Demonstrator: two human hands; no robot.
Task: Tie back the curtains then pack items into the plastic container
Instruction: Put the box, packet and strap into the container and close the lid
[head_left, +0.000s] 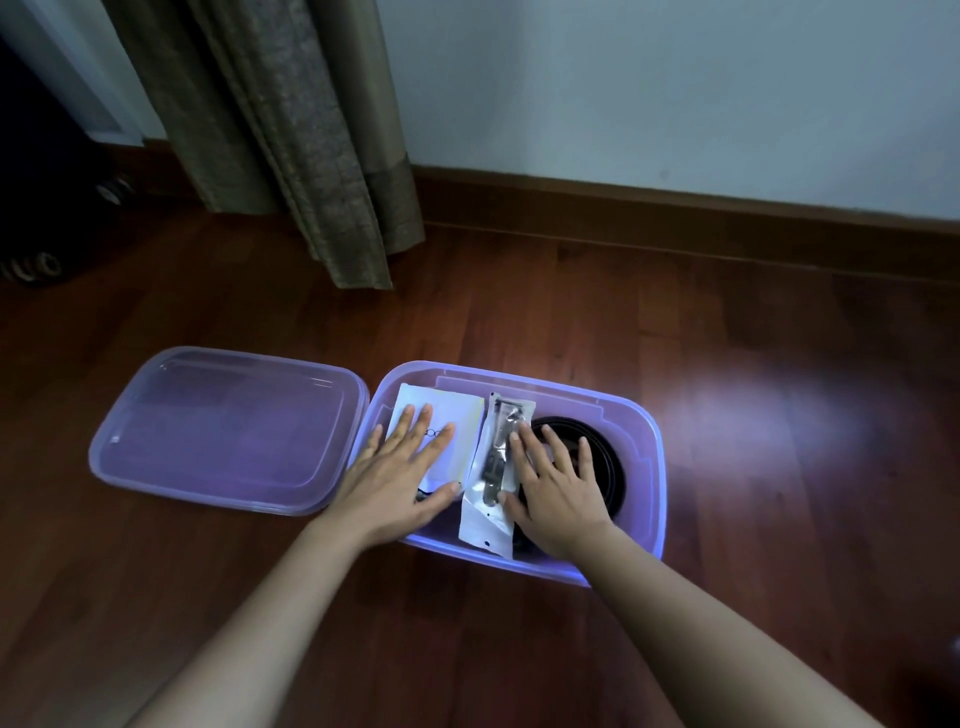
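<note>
A translucent purple plastic container (647, 457) stands open on the wooden floor. Inside lie a white flat packet (457, 415), a clear bag with a dark item (493, 467) in the middle, and a coiled black belt (608, 457) on the right. My left hand (400, 478) lies flat with fingers spread on the white packet. Fingers apart, my right hand (556, 483) rests on the coiled belt, its thumb touching the clear bag. The brown curtain (301, 135) hangs gathered at the upper left, down to the floor.
The container's purple lid (223, 431) lies flat on the floor just left of the container. A pale wall with a dark wooden skirting board (675, 208) runs behind. A dark object (31, 265) sits at the far left edge.
</note>
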